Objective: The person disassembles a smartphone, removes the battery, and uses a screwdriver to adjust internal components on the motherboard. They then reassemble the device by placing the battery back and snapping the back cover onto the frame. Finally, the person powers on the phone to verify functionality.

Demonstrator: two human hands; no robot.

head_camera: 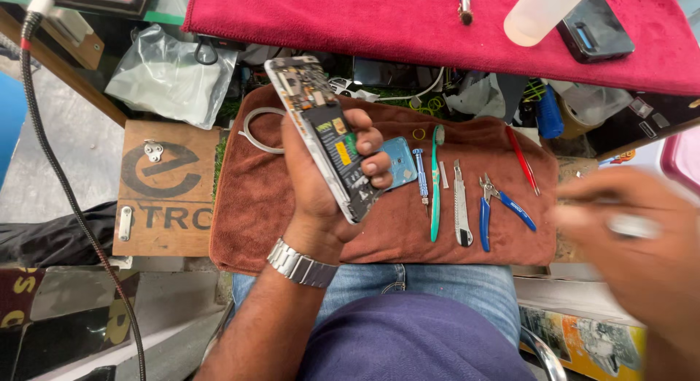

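My left hand [321, 184] grips an opened phone [321, 129] with its back cover off, circuit board and yellow-labelled parts showing, held tilted above a brown towel [255, 199]. A metal watch band circles that wrist. My right hand [634, 235] is blurred at the right edge, near the towel's end; a thin dark object seems pinched in its fingers, but I cannot make it out. On the towel between the hands lie a blue phone cover [402, 162], a small screwdriver [422, 177], a teal toothbrush [435, 184], a utility knife [461, 206], blue-handled cutters [496, 206] and a red pen-like tool [522, 158].
A red cloth [350, 16] covers the shelf above, bearing a dark phone [594, 27], a translucent bottle [543, 13] and a small brush [464, 5]. A wooden board [164, 228] lies left of the towel, a black cable [65, 191] runs down the left side. Clutter fills the gap under the shelf.
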